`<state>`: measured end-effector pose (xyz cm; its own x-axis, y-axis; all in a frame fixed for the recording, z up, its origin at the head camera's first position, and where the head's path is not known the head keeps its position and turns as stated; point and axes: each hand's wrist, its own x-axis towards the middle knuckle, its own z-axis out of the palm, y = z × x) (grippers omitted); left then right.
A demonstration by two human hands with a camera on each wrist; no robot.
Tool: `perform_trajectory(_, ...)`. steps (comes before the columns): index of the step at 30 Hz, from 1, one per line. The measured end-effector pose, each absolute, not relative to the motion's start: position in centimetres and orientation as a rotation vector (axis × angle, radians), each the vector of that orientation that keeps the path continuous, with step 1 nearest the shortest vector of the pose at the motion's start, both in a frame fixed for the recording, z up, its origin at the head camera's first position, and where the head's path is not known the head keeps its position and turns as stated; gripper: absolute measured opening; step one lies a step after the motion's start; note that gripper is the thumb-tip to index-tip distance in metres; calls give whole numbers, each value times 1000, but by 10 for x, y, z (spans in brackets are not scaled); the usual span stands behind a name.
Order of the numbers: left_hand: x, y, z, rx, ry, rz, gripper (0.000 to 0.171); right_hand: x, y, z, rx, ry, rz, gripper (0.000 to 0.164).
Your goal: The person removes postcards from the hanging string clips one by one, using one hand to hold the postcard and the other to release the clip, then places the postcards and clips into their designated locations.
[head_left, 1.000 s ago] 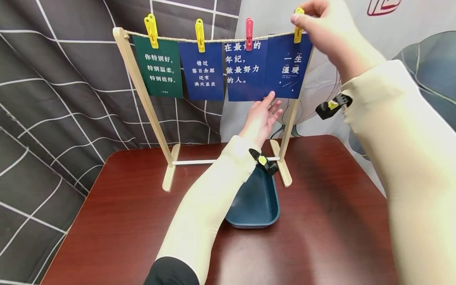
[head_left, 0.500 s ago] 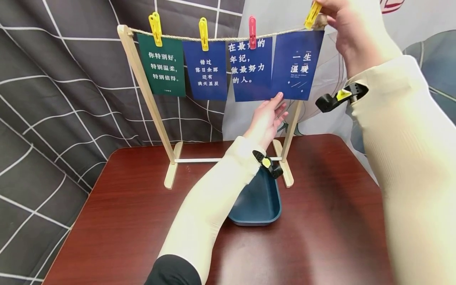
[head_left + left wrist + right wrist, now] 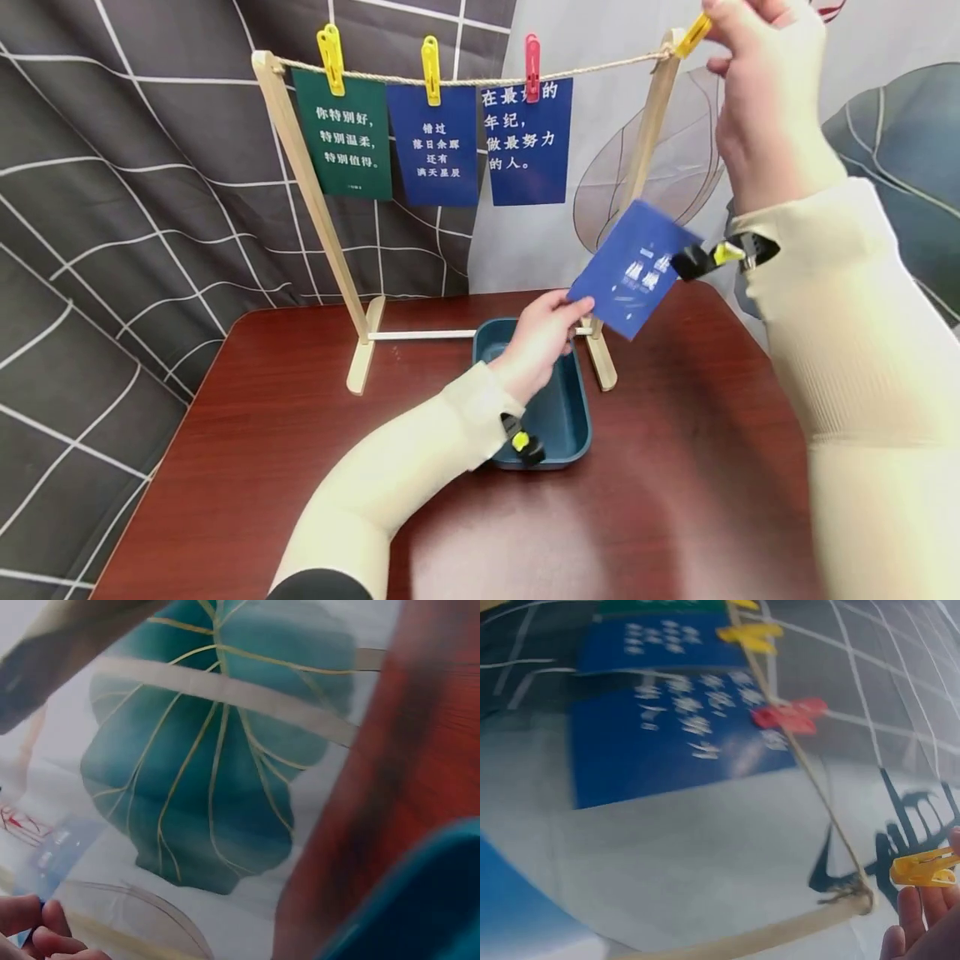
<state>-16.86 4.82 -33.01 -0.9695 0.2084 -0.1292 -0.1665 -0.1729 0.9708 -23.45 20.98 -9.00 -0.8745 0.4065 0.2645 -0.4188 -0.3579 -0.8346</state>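
My left hand [image 3: 542, 337] pinches a blue card [image 3: 637, 268] by its lower left corner; the card tilts, off the rope and right of the teal basket [image 3: 577, 417]. High at the right post's top, my right hand [image 3: 772, 100] pinches a yellow clothespin [image 3: 693, 35]. That clothespin [image 3: 924, 868] shows beside the knotted rope end in the right wrist view. Still pegged to the rope [image 3: 600, 68] hang a green card [image 3: 343, 137], a blue card [image 3: 435, 150] and another blue card [image 3: 528, 150]. Two yellow pegs [image 3: 330, 60] and a pink peg [image 3: 532, 68] hold them.
A wooden frame [image 3: 315, 200] with two posts and flat feet stands on the red-brown table [image 3: 285, 433]. A white crossbar [image 3: 427, 335] joins it low down. Behind hang a dark grid cloth [image 3: 187, 167] and a pale leaf-patterned cloth [image 3: 525, 250].
My right hand has taken the yellow clothespin off the rope and moved right. The rightmost blue card has come down, tilted, in my left hand, which has lowered from the card's bottom edge.
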Motion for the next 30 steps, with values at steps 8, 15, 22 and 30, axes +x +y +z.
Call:
perform_trajectory(8, -131, -35, -359, -38, 1967, 2134, 21, -201, 195, -168, 210, -1920, 1936, 19)
perform_trajectory(15, -111, -95, -375, -145, 1985, 2154, 20, -189, 175, -256, 482, -2708, 1198, 28)
perform_trajectory(22, -116, -140, -392, -261, 2049, 2085, 29, -196, 151, -337, 988, -3016, 639, 34)
perform_trajectory(30, -124, -163, -415, -368, 2056, 1929, 33, -214, 137, -374, 1099, -3173, 247, 31)
